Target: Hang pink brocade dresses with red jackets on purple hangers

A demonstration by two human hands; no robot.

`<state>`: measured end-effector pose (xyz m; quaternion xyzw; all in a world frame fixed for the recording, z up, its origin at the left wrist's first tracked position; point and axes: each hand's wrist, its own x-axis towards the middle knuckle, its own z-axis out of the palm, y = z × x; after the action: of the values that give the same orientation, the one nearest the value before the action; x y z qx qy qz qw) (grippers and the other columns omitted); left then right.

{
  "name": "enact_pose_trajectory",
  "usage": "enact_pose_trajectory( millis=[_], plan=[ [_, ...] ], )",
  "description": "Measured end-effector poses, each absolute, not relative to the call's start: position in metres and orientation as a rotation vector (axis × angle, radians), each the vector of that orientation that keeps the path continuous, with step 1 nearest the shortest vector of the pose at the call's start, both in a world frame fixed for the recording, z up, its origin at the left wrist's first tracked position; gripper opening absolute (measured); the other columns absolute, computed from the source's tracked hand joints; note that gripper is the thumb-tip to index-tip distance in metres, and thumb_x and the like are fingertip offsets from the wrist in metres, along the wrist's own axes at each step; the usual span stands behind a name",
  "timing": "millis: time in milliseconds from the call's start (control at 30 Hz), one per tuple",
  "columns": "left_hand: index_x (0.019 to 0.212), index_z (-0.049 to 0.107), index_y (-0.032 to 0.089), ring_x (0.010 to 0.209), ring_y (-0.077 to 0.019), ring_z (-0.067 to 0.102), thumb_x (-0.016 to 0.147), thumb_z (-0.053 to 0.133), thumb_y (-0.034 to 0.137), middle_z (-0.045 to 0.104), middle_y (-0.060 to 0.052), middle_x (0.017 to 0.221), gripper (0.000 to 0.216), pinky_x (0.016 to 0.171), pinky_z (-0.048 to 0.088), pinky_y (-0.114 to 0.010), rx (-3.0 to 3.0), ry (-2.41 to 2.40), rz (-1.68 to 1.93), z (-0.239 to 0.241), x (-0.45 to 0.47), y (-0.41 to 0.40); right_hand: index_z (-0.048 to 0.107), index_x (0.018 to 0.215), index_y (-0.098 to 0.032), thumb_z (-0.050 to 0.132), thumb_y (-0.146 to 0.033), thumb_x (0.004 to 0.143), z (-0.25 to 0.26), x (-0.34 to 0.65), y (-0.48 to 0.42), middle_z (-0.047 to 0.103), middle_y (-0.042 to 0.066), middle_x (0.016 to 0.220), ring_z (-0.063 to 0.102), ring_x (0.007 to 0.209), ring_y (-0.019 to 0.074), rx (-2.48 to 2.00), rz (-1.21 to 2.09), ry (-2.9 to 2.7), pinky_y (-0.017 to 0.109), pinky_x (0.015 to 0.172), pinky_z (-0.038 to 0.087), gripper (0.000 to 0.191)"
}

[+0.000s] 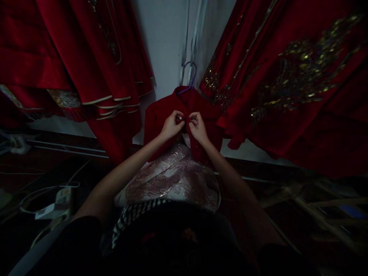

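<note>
A red jacket [161, 109] hangs by its collar from a purple hanger [191, 78] in front of me. Its front is parted, and both of my hands are at the two front edges. My left hand [173, 124] pinches one edge, with a small shiny spot, perhaps a button, by the fingertips. Opposite it, my right hand [197, 126] pinches the other edge. A small gap separates the two hands. Below them spreads a pale pink patterned fabric with a metallic sheen [175, 180]; how it joins the jacket is hard to see in the dim light.
Red garments [94, 57] with pale trim hang at the left. More red cloth with gold sequins [304, 73] hangs at the right. Pale straps [198, 23] run down the wall above the hanger. A white power strip [57, 207] with cables lies at lower left.
</note>
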<state>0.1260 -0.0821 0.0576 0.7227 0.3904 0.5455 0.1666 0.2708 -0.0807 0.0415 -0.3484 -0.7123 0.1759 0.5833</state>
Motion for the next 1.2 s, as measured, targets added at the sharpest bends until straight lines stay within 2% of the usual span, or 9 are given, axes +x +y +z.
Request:
enact_pose_trajectory(
  millis=[133,267,400,600,900,1033,1200],
  plan=[
    [0.094,0.061,0.015,0.093,-0.0151,0.064,0.073,0.06,0.013,0.068,-0.007,0.1,0.022,0.09,0.049,-0.03,1.88,0.993,1.61,0.049,0.12,-0.077,0.046,0.104,-0.026,0.049,-0.03,0.084,0.043,0.274,-0.087,0.06,0.003,0.103,0.061,0.088,0.014,-0.784,0.49,-1.694,0.025,0.072,0.052,0.021],
    [0.083,0.059,0.016,0.085,-0.015,0.065,0.069,0.066,0.015,0.069,-0.006,0.089,0.016,0.085,0.052,-0.031,1.684,1.062,1.67,0.045,0.12,-0.076,0.05,0.108,-0.026,0.049,-0.039,0.088,0.041,0.271,-0.09,0.059,0.006,0.112,0.061,0.094,0.0157,-0.801,0.434,-1.685,0.025,0.067,0.054,0.024],
    [0.078,0.058,0.016,0.08,-0.0131,0.064,0.067,0.065,0.012,0.067,-0.003,0.084,0.013,0.083,0.052,-0.029,1.766,1.023,1.613,0.041,0.118,-0.076,0.053,0.111,-0.026,0.051,-0.039,0.088,0.041,0.272,-0.092,0.06,0.006,0.115,0.062,0.094,0.0164,-0.81,0.386,-1.7,0.026,0.065,0.055,0.026],
    [0.085,0.059,0.017,0.081,-0.0123,0.063,0.069,0.057,0.008,0.068,-0.002,0.087,0.018,0.08,0.05,-0.026,1.992,0.969,1.562,0.042,0.115,-0.08,0.062,0.104,-0.024,0.053,-0.032,0.088,0.054,0.276,-0.102,0.063,0.006,0.106,0.063,0.09,0.0167,-0.828,0.266,-1.763,0.029,0.071,0.056,0.019],
    [0.088,0.063,0.017,0.074,-0.0138,0.064,0.078,0.06,0.028,0.07,-0.003,0.085,0.015,0.073,0.05,-0.026,2.216,1.102,1.522,0.051,0.118,-0.098,0.067,0.103,-0.026,0.052,-0.032,0.089,0.06,0.282,-0.113,0.065,0.004,0.102,0.064,0.088,0.0159,-0.833,0.215,-1.769,0.029,0.073,0.058,0.021],
    [0.089,0.065,0.017,0.077,-0.0144,0.066,0.077,0.06,0.027,0.071,-0.004,0.087,0.015,0.074,0.05,-0.025,2.235,1.115,1.509,0.053,0.119,-0.095,0.069,0.103,-0.027,0.052,-0.035,0.09,0.06,0.284,-0.114,0.066,0.003,0.102,0.065,0.091,0.0161,-0.817,0.245,-1.765,0.03,0.076,0.059,0.023],
    [0.091,0.066,0.017,0.076,-0.0149,0.066,0.078,0.06,0.026,0.072,-0.004,0.089,0.017,0.071,0.049,-0.024,2.322,1.128,1.448,0.054,0.118,-0.096,0.069,0.102,-0.026,0.06,-0.037,0.085,0.058,0.287,-0.111,0.066,0.004,0.103,0.067,0.086,0.0162,-0.808,0.305,-1.738,0.032,0.074,0.06,0.022]
  ],
)
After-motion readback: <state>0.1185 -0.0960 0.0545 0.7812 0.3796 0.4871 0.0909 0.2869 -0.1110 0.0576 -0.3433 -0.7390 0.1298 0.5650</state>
